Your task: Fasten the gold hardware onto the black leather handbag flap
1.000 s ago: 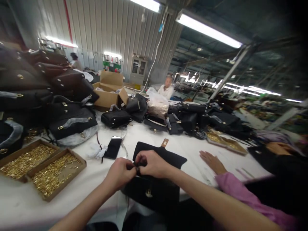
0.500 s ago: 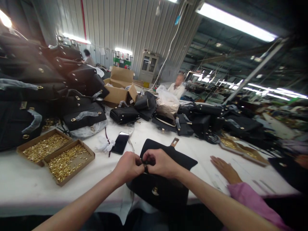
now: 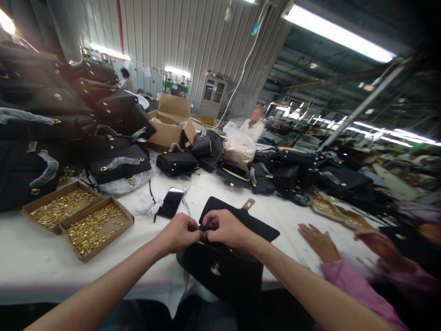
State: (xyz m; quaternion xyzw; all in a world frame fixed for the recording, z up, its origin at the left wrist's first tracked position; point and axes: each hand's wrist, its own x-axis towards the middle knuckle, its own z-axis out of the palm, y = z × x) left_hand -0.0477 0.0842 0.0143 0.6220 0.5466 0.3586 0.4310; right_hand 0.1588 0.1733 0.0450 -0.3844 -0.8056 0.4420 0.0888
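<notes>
A black handbag [image 3: 223,271] lies at the table's front edge with its flap [image 3: 237,218] folded back, a metal clasp plate [image 3: 248,203] at the flap's tip. On the bag's front sits a gold-coloured lock [image 3: 216,269]. My left hand [image 3: 182,232] and my right hand [image 3: 225,227] meet at the bag's upper left corner. Both are closed in a pinch on a small metal fitting [image 3: 203,233], mostly hidden by the fingers; its exact kind cannot be made out.
Two cardboard trays [image 3: 96,248] of small gold-coloured hardware stand at left, near a phone [image 3: 171,202]. Black bags [image 3: 119,161] are piled at the left and back. A co-worker's hands [image 3: 320,243] in pink sleeves are at right. An open carton [image 3: 165,133] stands behind.
The handbag and both my hands have shifted slightly left in view, still pinching at the same corner. The co-worker's second hand has come into view at the right.
</notes>
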